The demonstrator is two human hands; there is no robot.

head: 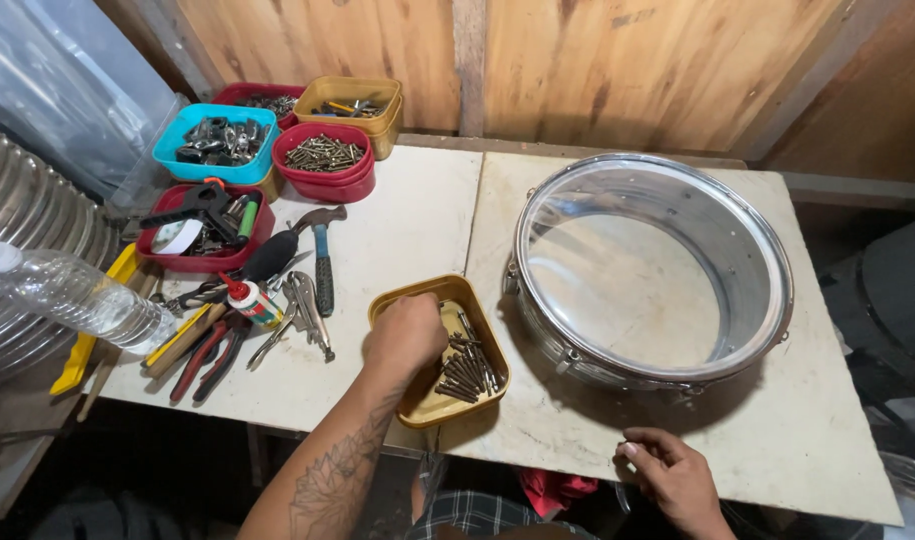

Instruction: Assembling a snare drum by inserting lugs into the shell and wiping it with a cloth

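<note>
Bench (397, 230): a pale, stained top that fills the middle of the frame.
Drum shell (653, 268): a chrome ring lying flat at right of centre, open side up.
Water bottle (72, 295): clear plastic, lying on its side at the left edge.
Tubs (322, 160): red, teal and yellow ones clustered upper left, full of screws and metal parts.
Hand tools (322, 265): a hammer, pliers and a clamp spread left of centre.
Yellow tray (422, 405): low in the centre, just left of the drum shell, holding dark long screws (464, 372).
My left hand (407, 335): reaches into the tray, fingers curled down among the screws; I cannot tell whether they grip one.
My right hand (672, 472): lower right at the bench edge, fingers loosely bent with their tips close together, seemingly pinching something small I cannot make out.
</note>
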